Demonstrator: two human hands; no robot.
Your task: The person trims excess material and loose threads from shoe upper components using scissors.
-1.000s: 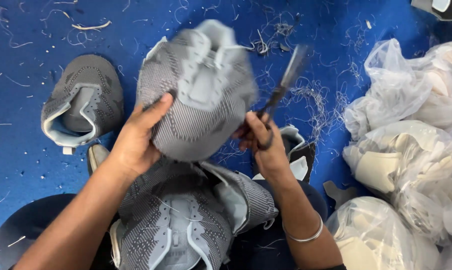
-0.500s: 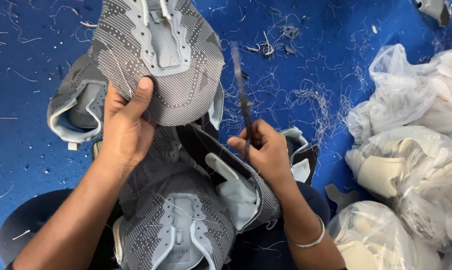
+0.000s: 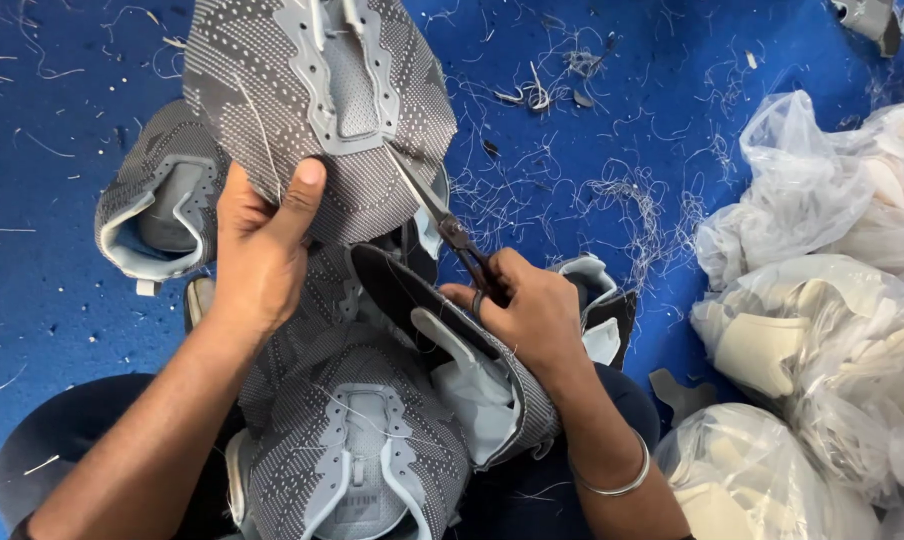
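My left hand (image 3: 262,245) grips a grey knitted shoe upper (image 3: 317,100) by its lower edge, thumb on top, holding it up over the blue surface. My right hand (image 3: 527,315) holds small dark scissors (image 3: 442,215). Their blades point up-left and their tips touch the edge of the held upper near its pale lace panel. A silver bangle (image 3: 612,475) circles my right wrist. More grey uppers (image 3: 362,450) are piled on my lap under both hands.
Another grey upper (image 3: 157,205) lies on the blue surface (image 3: 52,300) at left. Clear plastic bags (image 3: 822,300) of pale shoe parts fill the right side. Cut threads (image 3: 612,190) litter the surface behind the hands.
The left hand has lifted the upper and turned it flat toward the camera. The right hand swung the scissors down from upright so the blades meet the upper's edge.
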